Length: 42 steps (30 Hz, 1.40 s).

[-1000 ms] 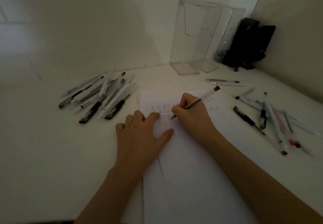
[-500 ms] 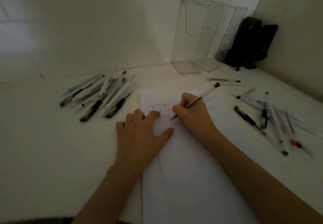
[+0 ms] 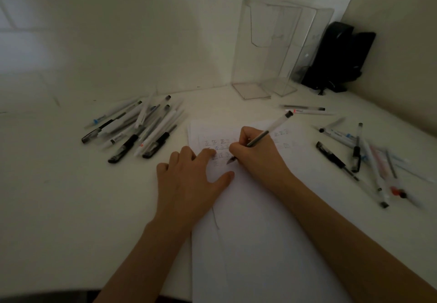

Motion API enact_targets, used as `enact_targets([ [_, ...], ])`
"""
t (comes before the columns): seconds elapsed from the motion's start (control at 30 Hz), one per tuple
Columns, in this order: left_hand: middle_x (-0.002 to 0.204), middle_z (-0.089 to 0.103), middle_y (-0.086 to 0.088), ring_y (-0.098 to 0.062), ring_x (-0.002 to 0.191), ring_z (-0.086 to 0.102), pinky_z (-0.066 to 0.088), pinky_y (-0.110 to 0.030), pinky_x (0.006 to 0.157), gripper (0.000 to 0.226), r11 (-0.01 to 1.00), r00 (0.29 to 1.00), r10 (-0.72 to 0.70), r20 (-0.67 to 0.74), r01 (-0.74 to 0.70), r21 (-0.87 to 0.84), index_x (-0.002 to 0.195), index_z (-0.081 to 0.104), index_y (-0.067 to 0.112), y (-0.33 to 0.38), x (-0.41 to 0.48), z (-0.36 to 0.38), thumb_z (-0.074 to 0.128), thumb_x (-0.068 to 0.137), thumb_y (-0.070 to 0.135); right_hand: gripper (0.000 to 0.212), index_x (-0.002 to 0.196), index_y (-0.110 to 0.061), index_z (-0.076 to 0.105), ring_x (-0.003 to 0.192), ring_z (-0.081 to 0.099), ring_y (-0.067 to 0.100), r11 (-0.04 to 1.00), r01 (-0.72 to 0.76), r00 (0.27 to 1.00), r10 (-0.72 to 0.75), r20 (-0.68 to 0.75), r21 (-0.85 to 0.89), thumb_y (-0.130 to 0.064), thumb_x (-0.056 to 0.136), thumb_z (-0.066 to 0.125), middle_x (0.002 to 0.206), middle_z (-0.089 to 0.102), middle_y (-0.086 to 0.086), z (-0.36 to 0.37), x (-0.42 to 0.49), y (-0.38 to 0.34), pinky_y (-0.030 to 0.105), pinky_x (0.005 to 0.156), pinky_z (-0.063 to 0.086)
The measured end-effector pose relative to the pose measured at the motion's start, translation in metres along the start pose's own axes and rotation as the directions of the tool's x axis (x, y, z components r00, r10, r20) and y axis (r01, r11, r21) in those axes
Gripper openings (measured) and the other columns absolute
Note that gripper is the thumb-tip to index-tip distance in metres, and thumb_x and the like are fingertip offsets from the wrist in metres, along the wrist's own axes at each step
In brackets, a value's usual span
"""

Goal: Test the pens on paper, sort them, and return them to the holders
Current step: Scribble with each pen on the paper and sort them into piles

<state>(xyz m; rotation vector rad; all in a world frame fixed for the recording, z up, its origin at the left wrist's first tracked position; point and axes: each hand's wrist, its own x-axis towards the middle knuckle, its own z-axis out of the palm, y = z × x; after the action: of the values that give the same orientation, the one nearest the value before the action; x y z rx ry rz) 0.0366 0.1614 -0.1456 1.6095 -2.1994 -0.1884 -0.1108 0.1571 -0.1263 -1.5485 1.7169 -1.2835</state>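
I see the right hand (image 3: 257, 151) pinching a pen (image 3: 267, 130), tip at the paper (image 3: 260, 243). Left hand (image 3: 189, 184) lies flat at its eight o'clock, fingers relaxed.

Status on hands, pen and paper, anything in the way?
Left hand flat on paper, pressing it. Right hand grips pen, tip at the sheet. Left pen pile and right pen pile lie clear of the writing.

Paper (image 3: 260, 231) lies near centre on table (image 3: 71, 208). Pen pile (image 3: 134, 130) sits left of it, farther back. Loose pens (image 3: 354, 156) are spread to its right, with two pens (image 3: 305, 110) side by side past its far right corner. Holders (image 3: 272, 49) stand far, at the wall. Left hand (image 3: 189, 184) rests flat on the paper's left edge; right hand (image 3: 255, 153) is just beside it, its pen (image 3: 267, 132) tip on the paper.
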Motion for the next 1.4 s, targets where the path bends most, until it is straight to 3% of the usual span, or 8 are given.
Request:
enact_targets([
  [0.2, 0.106, 0.043, 0.004, -0.016, 0.104, 0.04, 0.024, -0.03, 0.082, 0.061, 0.996, 1.0, 0.024, 0.004, -0.024, -0.085, 0.134, 0.032, 0.04, -0.002, 0.001, -0.002, 0.043, 0.08, 0.065, 0.029, 0.062, -0.012, 0.037, 0.041, 0.046, -0.002, 1.0, 0.009, 0.999, -0.008, -0.053, 0.005, -0.002, 0.08, 0.057, 0.051, 0.035, -0.001, -0.002, 0.0, 0.002, 0.013, 0.045, 0.032],
  [0.3, 0.105, 0.045, 0.003, -0.014, 0.098, 0.04, 0.033, -0.031, 0.092, 0.058, 0.853, 0.999, -0.03, -0.035, 0.008, -0.521, 0.142, 0.022, 0.023, -0.001, 0.001, -0.007, 0.048, 0.09, 0.025, 0.03, 0.063, -0.01, 0.043, 0.041, 0.04, 0.002, 0.994, 0.019, 0.993, -0.007, -0.121, 0.103, -0.014, 0.084, 0.064, 0.049, 0.043, -0.001, -0.006, 0.002, 0.002, 0.014, 0.045, 0.031],
  [0.4, 0.114, 0.054, 0.003, -0.014, 0.094, 0.049, 0.039, -0.027, 0.09, 0.045, 0.734, 1.0, -0.004, -0.009, -0.003, -0.679, 0.137, 0.025, 0.016, 0.001, -0.001, -0.012, 0.035, 0.094, 0.004, 0.025, 0.068, -0.01, 0.051, 0.041, 0.038, 0.004, 0.969, 0.034, 0.996, -0.012, -0.089, 0.246, -0.021, 0.083, 0.069, 0.043, 0.049, -0.008, -0.011, 0.0, -0.004, 0.015, 0.044, 0.032],
  [0.5, 0.117, 0.059, 0.005, -0.005, 0.106, 0.055, 0.037, -0.007, 0.085, 0.031, 0.698, 1.0, 0.017, -0.022, -0.028, -0.716, 0.125, 0.035, 0.019, 0.0, -0.002, -0.013, 0.042, 0.096, 0.009, 0.021, 0.08, -0.006, 0.064, 0.048, 0.047, 0.011, 0.879, 0.078, 0.997, -0.076, -0.022, 0.47, -0.025, 0.088, 0.059, 0.056, 0.059, 0.003, -0.014, -0.003, -0.009, 0.02, 0.044, 0.036],
  [0.6, 0.102, 0.065, 0.008, 0.008, 0.09, 0.059, 0.039, 0.0, 0.075, 0.019, 0.658, 0.999, -0.011, -0.047, -0.028, -0.752, 0.106, 0.051, 0.016, -0.002, -0.002, -0.017, 0.058, 0.088, 0.012, 0.034, 0.077, -0.003, 0.06, 0.044, 0.049, 0.018, 0.771, -0.028, 0.999, 0.002, 0.042, 0.636, -0.027, 0.096, 0.044, 0.054, 0.061, 0.012, -0.013, -0.004, -0.013, 0.022, 0.041, 0.036],
  [0.93, 0.086, 0.067, 0.007, -0.001, 0.08, 0.063, 0.048, -0.012, 0.074, 0.015, 0.651, 0.99, -0.025, -0.14, -0.091, -0.754, 0.083, 0.059, 0.023, -0.001, -0.003, -0.018, 0.065, 0.083, 0.009, 0.036, 0.063, -0.006, 0.043, 0.034, 0.037, 0.016, 0.758, 0.045, 0.996, 0.015, -0.086, 0.65, -0.013, 0.098, 0.039, 0.038, 0.047, 0.002, -0.011, -0.01, -0.015, 0.022, 0.037, 0.025],
  [1.13, 0.084, 0.062, 0.016, 0.003, 0.081, 0.058, 0.041, -0.005, 0.073, 0.008, 0.727, 0.978, 0.093, -0.186, -0.195, -0.659, 0.088, 0.062, 0.015, 0.002, -0.006, -0.021, 0.063, 0.084, 0.009, 0.035, 0.061, -0.007, 0.045, 0.033, 0.029, 0.012, 0.817, -0.064, 0.998, 0.039, 0.057, 0.573, -0.012, 0.096, 0.044, 0.038, 0.037, 0.002, -0.009, -0.011, -0.014, 0.024, 0.04, 0.019],
  [1.4, 0.081, 0.062, 0.016, 0.008, 0.077, 0.058, 0.04, -0.004, 0.071, 0.009, 0.728, 0.963, 0.123, -0.239, -0.251, -0.638, 0.087, 0.061, 0.013, 0.003, -0.009, -0.022, 0.064, 0.083, 0.006, 0.035, 0.061, -0.012, 0.039, 0.037, 0.028, 0.013, 0.812, -0.016, 0.995, -0.046, 0.09, 0.583, -0.012, 0.096, 0.045, 0.043, 0.036, 0.003, -0.003, -0.01, -0.015, 0.025, 0.042, 0.021],
])
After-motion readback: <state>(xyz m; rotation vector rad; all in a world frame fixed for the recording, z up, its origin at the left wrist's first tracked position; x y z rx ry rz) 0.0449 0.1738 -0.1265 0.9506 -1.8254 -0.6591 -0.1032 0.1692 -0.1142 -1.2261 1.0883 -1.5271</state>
